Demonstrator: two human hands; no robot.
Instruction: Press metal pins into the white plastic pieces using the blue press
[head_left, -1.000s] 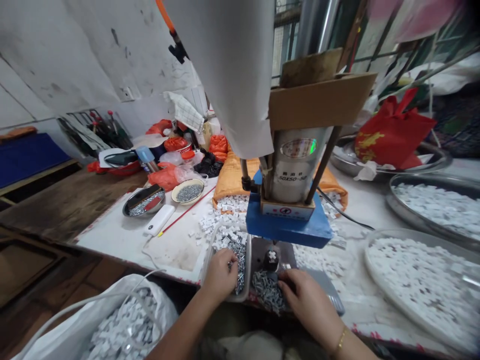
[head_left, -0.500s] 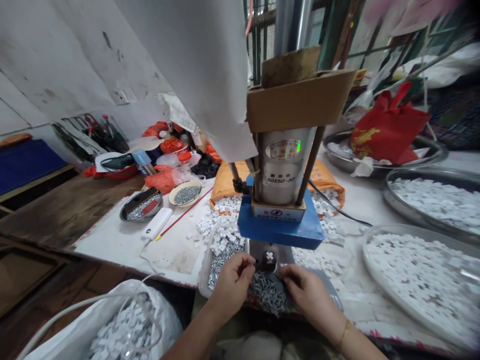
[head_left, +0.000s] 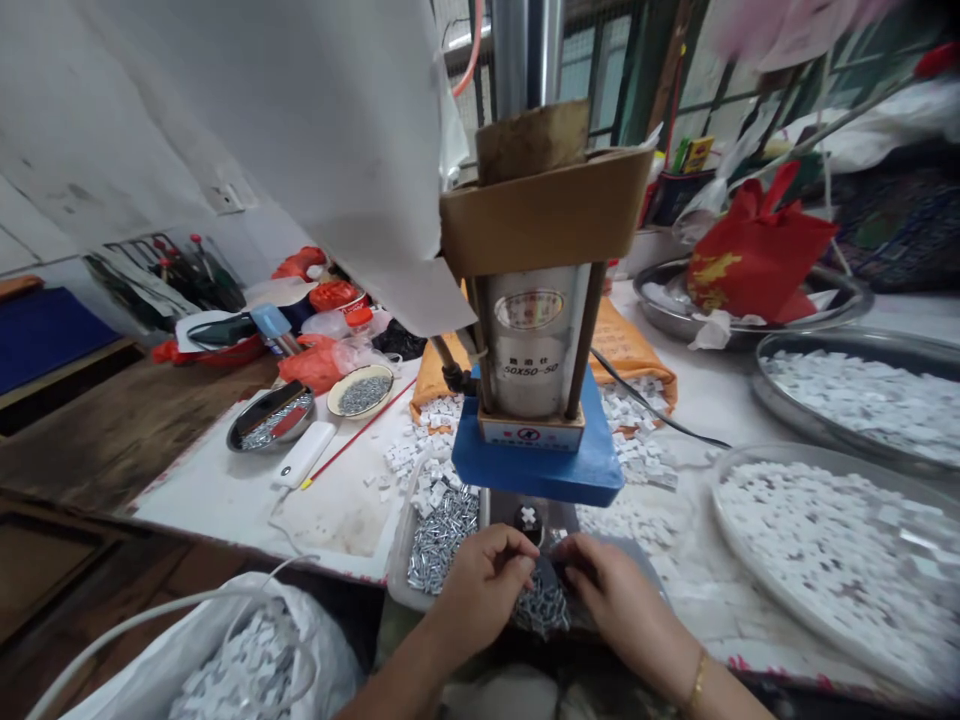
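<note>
Because my left hand [head_left: 484, 588] and right hand [head_left: 611, 580] work so near the press [head_left: 529, 350], I judge that care with the fingertips matters most. On the left, thumb and fingers are drawn together just beside the post [head_left: 528, 534]; on the right they bend inward too, thumb near forefinger. Whether either pinches anything, I cannot tell. A white cross [head_left: 529, 515] shows on top of the post, below the blue block [head_left: 536, 472], and a heap of metal bits [head_left: 543, 605] lies between my hands, nearer to me than the post. More bits lie in the tub [head_left: 405, 597] on my left, with white pieces [head_left: 435, 490] towards its far end. It seems wisest to take one bit at a time, lightly, by the tips, letting no finger stray beneath the block.
</note>
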